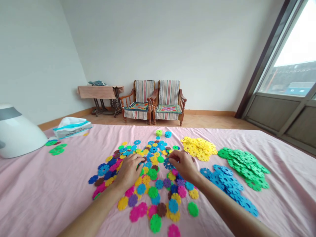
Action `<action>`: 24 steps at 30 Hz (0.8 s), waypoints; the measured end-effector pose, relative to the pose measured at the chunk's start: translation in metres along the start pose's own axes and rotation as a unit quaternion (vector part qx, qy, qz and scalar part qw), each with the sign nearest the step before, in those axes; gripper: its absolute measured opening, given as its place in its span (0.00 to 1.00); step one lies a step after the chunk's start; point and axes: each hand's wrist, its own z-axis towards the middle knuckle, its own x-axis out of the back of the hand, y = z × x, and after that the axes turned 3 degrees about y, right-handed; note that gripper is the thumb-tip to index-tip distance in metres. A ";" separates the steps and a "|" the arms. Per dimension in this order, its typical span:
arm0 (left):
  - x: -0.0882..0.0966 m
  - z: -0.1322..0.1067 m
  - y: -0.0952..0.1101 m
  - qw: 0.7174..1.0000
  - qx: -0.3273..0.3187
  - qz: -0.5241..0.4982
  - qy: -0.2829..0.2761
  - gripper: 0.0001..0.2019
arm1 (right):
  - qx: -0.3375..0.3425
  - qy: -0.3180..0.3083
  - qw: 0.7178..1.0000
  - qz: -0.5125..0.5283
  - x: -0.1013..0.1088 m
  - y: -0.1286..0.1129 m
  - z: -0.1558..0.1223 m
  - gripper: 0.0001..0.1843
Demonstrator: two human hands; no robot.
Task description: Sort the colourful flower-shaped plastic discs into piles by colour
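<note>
A loose heap of small notched plastic snowflake discs (pixel 153 192) in many colours is spread in front of me. My left hand (pixel 130 168) reaches over its left side, thumb and fingers apart, fingertips at a brown disc (pixel 144 159); no grip on it is visible. Over the right side, my right hand (pixel 184 163) has its fingers curled in, with thumb and forefinger at a blue snowflake disc (pixel 168 164) that looks pinched. Sorted piles lie to the right: yellow discs (pixel 199 148), blue discs (pixel 228 184) and green discs (pixel 245 166).
Green and blue disc stacks (pixel 159 133) stand behind the heap on the pink cloth (pixel 278 184). At left are a white appliance (pixel 21 135), a tissue pack (pixel 72 127) and a few green discs (pixel 58 149). Two wooden armchairs (pixel 169 95) and a cloth-covered sewing table (pixel 97 92) stand beyond.
</note>
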 end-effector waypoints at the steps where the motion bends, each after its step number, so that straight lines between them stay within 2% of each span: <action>1: -0.001 0.000 0.000 1.000 -0.002 0.000 0.004 0.10 | -0.004 0.003 1.000 -0.003 0.014 0.005 -0.005 0.06; 3: -0.002 0.000 0.000 1.000 -0.006 -0.003 0.007 0.09 | -0.021 -0.005 1.000 -0.006 0.043 0.017 -0.015 0.08; 8: -0.004 0.001 0.002 1.000 -0.013 -0.004 0.006 0.09 | -0.056 -0.085 0.993 -0.061 0.116 0.040 -0.038 0.10; 11: -0.005 0.001 0.001 1.000 -0.012 -0.004 0.003 0.09 | -0.076 -0.123 0.987 -0.073 0.144 0.053 -0.047 0.11; 13: -0.005 0.001 0.001 1.000 -0.011 -0.003 0.004 0.10 | -0.079 -0.098 0.986 -0.112 0.150 0.058 -0.048 0.12; 15: -0.005 0.001 0.001 1.000 -0.012 0.001 0.005 0.11 | -0.068 -0.053 0.984 -0.155 0.146 0.056 -0.044 0.13; 17: -0.005 0.001 0.002 1.000 -0.013 0.009 0.003 0.12 | -0.044 -0.038 0.983 -0.173 0.132 0.047 -0.036 0.13; 20: -0.003 0.001 0.005 1.000 -0.011 0.023 0.000 0.12 | 0.006 -0.064 0.985 -0.163 0.096 0.023 -0.022 0.13; 24: 0.001 0.000 0.007 0.999 -0.003 0.040 0.003 0.10 | 0.058 -0.083 0.982 -0.156 0.037 -0.003 -0.003 0.10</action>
